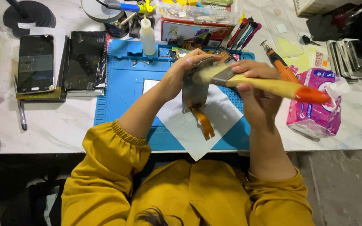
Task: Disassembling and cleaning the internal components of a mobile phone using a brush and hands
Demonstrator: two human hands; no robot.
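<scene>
The left hand [177,77] gripped a phone screen panel [195,86] upright above the blue repair mat [122,96], its orange ribbon cable [204,123] dangling over white paper [214,121]. The right hand [254,90] clasped a yellow-handled brush [265,83], bristles touching the panel.

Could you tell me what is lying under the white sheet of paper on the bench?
The white sheet of paper rests on a blue work mat. The left hand and its flat part hide some of the sheet.
</scene>
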